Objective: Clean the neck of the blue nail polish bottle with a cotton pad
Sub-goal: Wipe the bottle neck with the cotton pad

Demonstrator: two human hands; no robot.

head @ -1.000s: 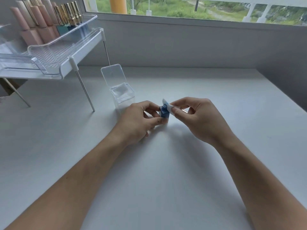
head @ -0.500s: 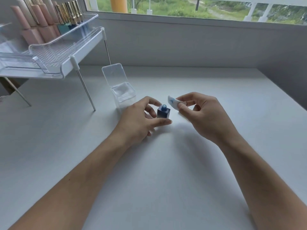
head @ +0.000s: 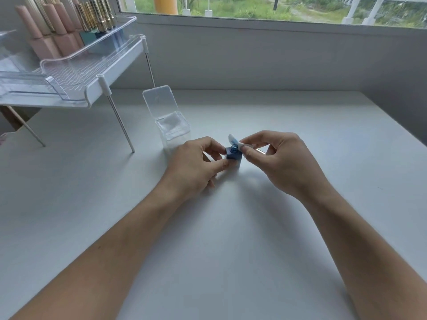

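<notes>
The blue nail polish bottle (head: 233,156) stands uncapped on the white table (head: 231,262), roughly centre, just in front of the clear box. It is a small square-shouldered block of dark blue glass with a short ribbed neck rising from the top, the threads catching a little light. I have my left hand (head: 196,165) pinching the bottle's body between thumb and forefinger; I judge that grip is there to stop so light a bottle from skating or tipping while the neck is rubbed. My right hand (head: 277,158) pinches a white cotton pad (head: 234,140) folded over between thumb and forefinger, its soft edge laid against the far right side of the neck. The pad shows a faint blue smear near the contact, so it seems to be taking polish off. A thin pale stick-like thing pokes out beside my right palm; I cannot tell what it is.

Just beyond, touching neither hand, is the clear plastic box (head: 172,132) with its hinged lid tipped back; something white lies inside, probably more pads. Farther left stands a transparent two-tier rack (head: 69,82) on thin metal legs, holding pink and teal bottles with tall gold caps (head: 69,26). A window sill (head: 277,24) runs along the back.
</notes>
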